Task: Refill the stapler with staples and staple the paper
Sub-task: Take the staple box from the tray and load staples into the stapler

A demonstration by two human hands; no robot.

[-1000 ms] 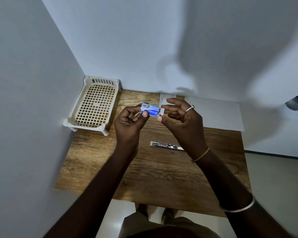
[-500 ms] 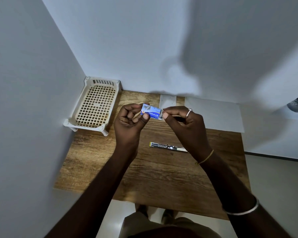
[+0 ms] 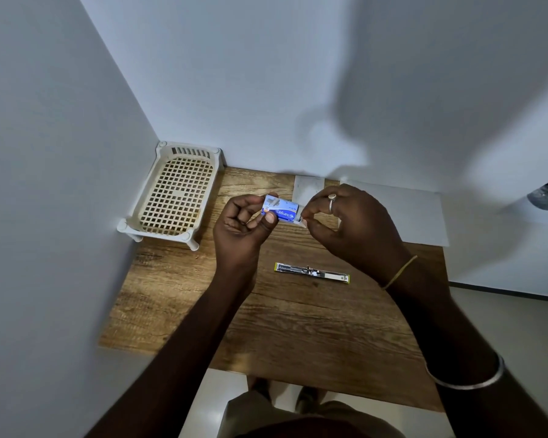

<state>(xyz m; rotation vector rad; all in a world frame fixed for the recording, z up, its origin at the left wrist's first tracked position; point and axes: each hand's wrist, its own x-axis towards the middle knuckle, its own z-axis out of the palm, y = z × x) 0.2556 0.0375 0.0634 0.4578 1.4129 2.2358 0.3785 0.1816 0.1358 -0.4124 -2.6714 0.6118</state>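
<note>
A small blue staple box (image 3: 280, 210) is held above the wooden table (image 3: 282, 327) between the thumb and fingers of my left hand (image 3: 239, 230). My right hand (image 3: 355, 229) pinches the box's right end, where a pale flap or inner tray shows. The stapler (image 3: 312, 272) lies flat on the table below my hands, opened out, with its metal channel facing up and yellow-green ends. A white sheet of paper (image 3: 415, 216) lies at the table's back right, partly hidden by my right hand.
A cream plastic basket (image 3: 174, 194) with a grid floor stands in the back left corner against the walls. A small white slip (image 3: 307, 186) lies at the back edge by the wall. White walls close the left and back sides. The table's front edge is near my body.
My right hand has closed from spread fingers to a pinch on the right end of the staple box. The box has turned slightly. The stapler has not moved.
</note>
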